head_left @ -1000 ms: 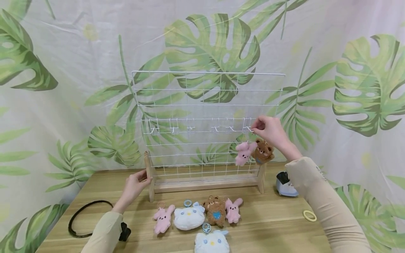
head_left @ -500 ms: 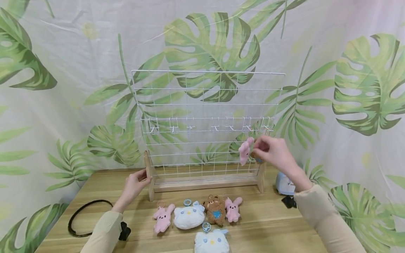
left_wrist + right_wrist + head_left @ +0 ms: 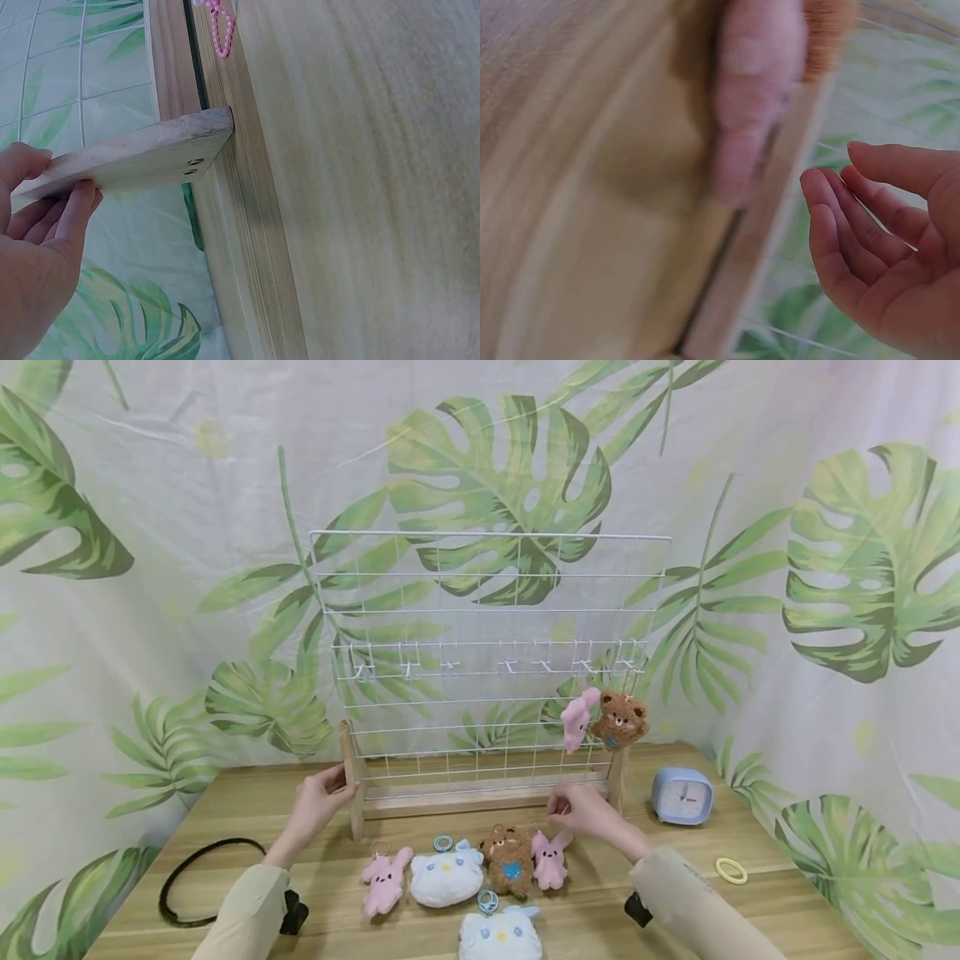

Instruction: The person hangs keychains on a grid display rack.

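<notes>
The left hand [image 3: 318, 800] pinched the rack's upright [image 3: 357, 814]; the right hand [image 3: 588, 817], fingers [image 3: 832, 255] loosely curved and empty, hovered by a pink rabbit [image 3: 551, 864] on the counter [image 3: 405, 935] (brown bear [image 3: 512, 867] crowding it), so haste risked snagging both.

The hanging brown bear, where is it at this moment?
In the head view, the brown bear hangs at the right end of the wire rack, just right of a hanging pink rabbit.
</notes>
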`<state>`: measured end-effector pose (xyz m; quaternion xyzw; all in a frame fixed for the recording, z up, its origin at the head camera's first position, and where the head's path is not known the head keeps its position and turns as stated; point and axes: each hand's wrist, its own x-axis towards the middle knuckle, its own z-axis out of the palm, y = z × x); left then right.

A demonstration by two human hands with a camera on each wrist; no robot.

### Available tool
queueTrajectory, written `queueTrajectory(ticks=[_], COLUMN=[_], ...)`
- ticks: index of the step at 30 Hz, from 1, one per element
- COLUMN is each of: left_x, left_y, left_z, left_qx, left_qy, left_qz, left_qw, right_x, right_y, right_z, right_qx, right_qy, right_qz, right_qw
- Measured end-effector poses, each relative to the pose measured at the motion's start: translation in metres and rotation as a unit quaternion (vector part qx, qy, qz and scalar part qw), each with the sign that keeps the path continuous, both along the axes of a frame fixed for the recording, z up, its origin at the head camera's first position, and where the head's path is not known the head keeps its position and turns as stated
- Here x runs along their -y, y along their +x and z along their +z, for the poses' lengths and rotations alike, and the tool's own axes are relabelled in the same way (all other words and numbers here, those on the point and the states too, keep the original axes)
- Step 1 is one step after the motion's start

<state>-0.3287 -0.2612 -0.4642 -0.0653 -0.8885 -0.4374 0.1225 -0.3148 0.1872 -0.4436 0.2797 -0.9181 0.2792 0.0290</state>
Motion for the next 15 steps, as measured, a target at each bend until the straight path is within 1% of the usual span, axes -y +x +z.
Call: queueTrajectory(ticks=[3, 5, 8, 12, 15], left_x=[0.000, 0.000, 0.001, 0.001, 0.001], left_y=[0.000, 0.001, 0.001, 0.001, 0.001], left_z=[-0.001, -0.001, -0.001, 0.000, 0.001], left_qx=[0.000, -0.001, -0.003, -0.004, -0.002], left_qy=[-0.002, -0.002, 0.000, -0.004, -0.005], left_qz=[0.000, 0.001, 0.001, 0.004, 0.006], left_qw=[1.0000, 1.0000, 1.0000, 1.0000, 1.0000], right_x=[0.005, 0.009, 0.016, 0.024, 0.028], right_y=[-0.010, -0.016, -0.024, -0.032, -0.035], right_z=[-0.015, -0.021, -0.027, -0.034, -0.037], right_qx=[0.028, 0.048, 0.062, 0.048, 0.035], right_qy=[0.008, 0.009, 0.024, 0.054, 0.066], right_qz=[-0.002, -0.009, -0.026, -0.033, -0.035], right_qw=[0.9996, 0.9988, 0.9974, 0.9968, 0.9966])
